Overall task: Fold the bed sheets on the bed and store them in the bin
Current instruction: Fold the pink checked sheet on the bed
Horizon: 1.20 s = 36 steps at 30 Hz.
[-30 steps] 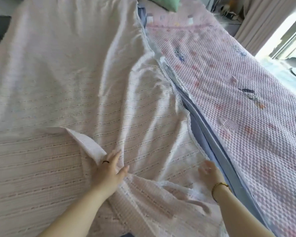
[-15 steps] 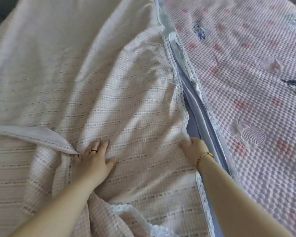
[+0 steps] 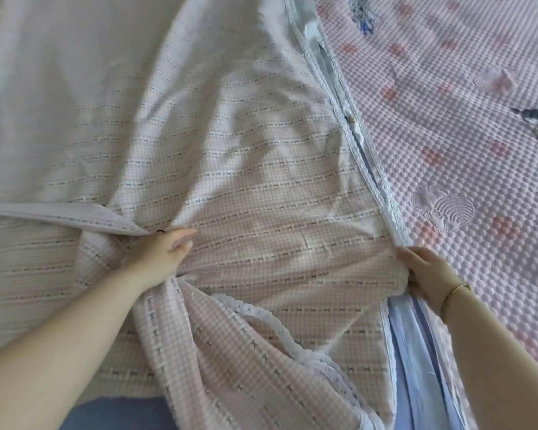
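Gripping: left hand (image 3: 165,252) pinches a gathered fold of the sheet (image 3: 261,187) at 9 o'clock; right hand (image 3: 426,271), fingers curled, clutches its lace edge (image 3: 384,318) at 3 o'clock, beside the quilted cover (image 3: 454,156).

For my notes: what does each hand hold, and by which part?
The checked sheet: left hand grips a gathered fold, right hand grips its lace-trimmed side edge.
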### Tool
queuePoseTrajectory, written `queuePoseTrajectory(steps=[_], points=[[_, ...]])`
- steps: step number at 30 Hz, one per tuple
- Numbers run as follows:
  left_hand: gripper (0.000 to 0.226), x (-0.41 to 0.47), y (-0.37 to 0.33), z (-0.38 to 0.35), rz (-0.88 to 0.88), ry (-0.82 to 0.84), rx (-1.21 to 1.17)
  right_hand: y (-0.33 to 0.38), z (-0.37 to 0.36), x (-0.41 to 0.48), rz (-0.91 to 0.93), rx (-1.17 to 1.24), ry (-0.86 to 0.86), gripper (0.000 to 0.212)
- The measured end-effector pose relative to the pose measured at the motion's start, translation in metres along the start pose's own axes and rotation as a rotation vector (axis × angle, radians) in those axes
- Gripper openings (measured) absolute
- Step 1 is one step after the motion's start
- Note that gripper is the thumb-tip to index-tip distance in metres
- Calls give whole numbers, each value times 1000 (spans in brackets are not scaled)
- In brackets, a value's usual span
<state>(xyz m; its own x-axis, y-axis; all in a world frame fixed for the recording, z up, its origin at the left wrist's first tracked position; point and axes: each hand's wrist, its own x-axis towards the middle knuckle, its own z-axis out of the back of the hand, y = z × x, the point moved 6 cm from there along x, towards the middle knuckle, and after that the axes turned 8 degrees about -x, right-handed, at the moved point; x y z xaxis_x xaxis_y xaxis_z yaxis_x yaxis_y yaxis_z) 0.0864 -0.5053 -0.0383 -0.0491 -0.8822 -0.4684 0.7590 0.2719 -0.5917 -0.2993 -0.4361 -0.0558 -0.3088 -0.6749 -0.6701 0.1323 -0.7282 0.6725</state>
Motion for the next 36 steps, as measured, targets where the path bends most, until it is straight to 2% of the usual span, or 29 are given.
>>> queuePoseTrajectory(steps=[1,2,3,4,5,7,8,11,13,15,16,17,18,19,20,21,22,23,25,27,28,30,32,34,35,36], points=[[31,-5,-2,0,-3,-4,166,-9,-3,-12,-26,118,99,22],[33,-9,-6,-1,-36,-17,346,-20,-7,-22,-37,195,201,42],[34,-13,-9,-6,-75,-16,456,-29,-11,-31,-47,224,242,68],[36,-19,-13,-13,-108,10,498,-37,-12,-39,-44,224,251,85],[40,-25,-17,-21,-133,46,479,-41,-16,-45,-28,203,248,83],[63,-39,-21,-36,-220,134,345,-42,-24,-57,19,165,187,40],[75,-47,-24,-40,-276,167,317,-39,-27,-60,27,126,128,25],[84,-69,-32,-35,-441,172,297,-32,-32,-65,46,-31,22,5],[87,-78,-30,-25,-464,185,293,-26,-25,-70,40,-86,-69,18],[77,-81,-18,-19,-459,281,367,-19,-11,-78,63,-46,-117,14],[70,-82,-10,-17,-451,341,452,-19,-4,-79,81,-80,-149,17],[76,-85,-1,-14,-427,388,566,-20,2,-81,91,-147,-199,28],[89,-85,6,-13,-456,391,684,-22,5,-80,98,-253,-240,34],[111,-88,9,-16,-615,360,799,-24,5,-79,125,-390,-266,33],[133,-93,10,-19,-711,355,884,-29,4,-81,119,-488,-287,23],[146,-97,7,-22,-806,347,913,-33,1,-85,123,-566,-302,7],[151,-101,5,-24,-890,335,873,-37,0,-90,152,-564,-351,16],[145,-107,4,-28,-956,327,841,-38,-3,-97,223,-536,-396,26],[105,-126,-9,-43,-1200,304,796,-33,-16,-114,397,-420,-384,24],[45,-141,-18,-59,-1396,274,667,-34,-39,-121,391,-285,-154,30],[27,-145,-21,-65,-1426,297,610,-36,-53,-123,356,-269,-27,33],[23,-140,-34,-72,-1304,354,497,-38,-73,-120,292,-296,156,29],[22,-118,-56,-62,-1012,339,315,-40,-80,-120,199,-290,246,24],[9,-87,-75,-49,-652,394,34,-42,-74,-116,139,-317,226,24],[8,-70,-85,-41,-576,347,-109,-42,-70,-114,107,-303,201,26],[21,-48,-92,-30,-527,237,-180,-43,-65,-112,66,-239,181,30]])
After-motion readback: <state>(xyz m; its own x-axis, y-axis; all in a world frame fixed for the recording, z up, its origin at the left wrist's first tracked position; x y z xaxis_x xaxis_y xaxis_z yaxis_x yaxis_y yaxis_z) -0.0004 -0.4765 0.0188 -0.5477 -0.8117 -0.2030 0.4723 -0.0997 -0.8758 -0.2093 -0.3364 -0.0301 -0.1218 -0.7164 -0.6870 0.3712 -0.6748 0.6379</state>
